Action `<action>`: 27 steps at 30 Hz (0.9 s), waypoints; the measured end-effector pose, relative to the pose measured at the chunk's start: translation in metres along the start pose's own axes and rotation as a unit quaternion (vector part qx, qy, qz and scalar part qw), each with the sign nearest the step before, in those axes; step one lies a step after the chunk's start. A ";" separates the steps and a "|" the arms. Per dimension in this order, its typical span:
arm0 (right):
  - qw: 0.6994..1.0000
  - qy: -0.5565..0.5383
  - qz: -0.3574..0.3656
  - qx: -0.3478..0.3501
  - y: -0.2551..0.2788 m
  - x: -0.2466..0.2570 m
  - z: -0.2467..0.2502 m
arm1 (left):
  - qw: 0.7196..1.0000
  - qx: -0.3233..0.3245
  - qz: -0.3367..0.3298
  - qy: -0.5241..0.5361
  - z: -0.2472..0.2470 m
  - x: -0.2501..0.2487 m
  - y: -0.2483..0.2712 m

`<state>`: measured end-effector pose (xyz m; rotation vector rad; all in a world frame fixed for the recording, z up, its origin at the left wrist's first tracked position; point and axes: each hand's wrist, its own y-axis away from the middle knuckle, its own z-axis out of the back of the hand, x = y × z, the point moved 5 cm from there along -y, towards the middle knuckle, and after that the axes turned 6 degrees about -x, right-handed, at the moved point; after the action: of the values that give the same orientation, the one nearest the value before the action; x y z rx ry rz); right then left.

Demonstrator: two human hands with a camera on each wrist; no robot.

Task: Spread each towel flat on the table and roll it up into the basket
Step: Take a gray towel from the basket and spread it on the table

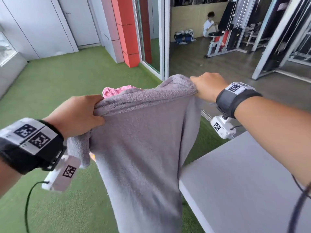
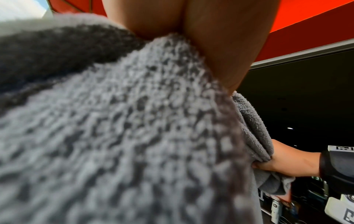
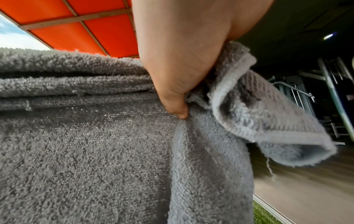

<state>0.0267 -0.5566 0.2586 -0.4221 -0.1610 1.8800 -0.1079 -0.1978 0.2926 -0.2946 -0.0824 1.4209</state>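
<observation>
A grey towel [image 1: 141,148] hangs in the air between both hands, its lower part dropping past the left edge of the grey table [image 1: 244,182]. My left hand [image 1: 79,113] grips the towel's upper left edge in a fist. Higher and further away, my right hand [image 1: 207,86] grips the upper right corner. In the left wrist view the grey towel [image 2: 134,136] fills the frame, and the right hand [image 2: 287,162] holds it at the far end. In the right wrist view my right hand [image 3: 182,68] is curled round the grey towel [image 3: 95,151] with a loose corner flapping to the right. No basket is in view.
A pink cloth [image 1: 116,91] peeks out behind the towel's top edge. Green artificial turf [image 1: 50,84] covers the floor to the left. An orange-red pillar [image 1: 127,31] and a glass door frame [image 1: 164,39] stand ahead. A person [image 1: 208,22] crouches among gym machines far beyond.
</observation>
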 end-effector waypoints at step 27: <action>0.990 0.013 -0.138 0.035 -0.022 -0.254 -0.142 | 0.992 0.124 -0.039 0.004 -0.127 -0.168 -0.164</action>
<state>0.1715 -0.7993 0.1873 -0.3562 -0.1287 1.6027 0.0530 -0.4013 0.2316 -0.0913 0.0883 1.3363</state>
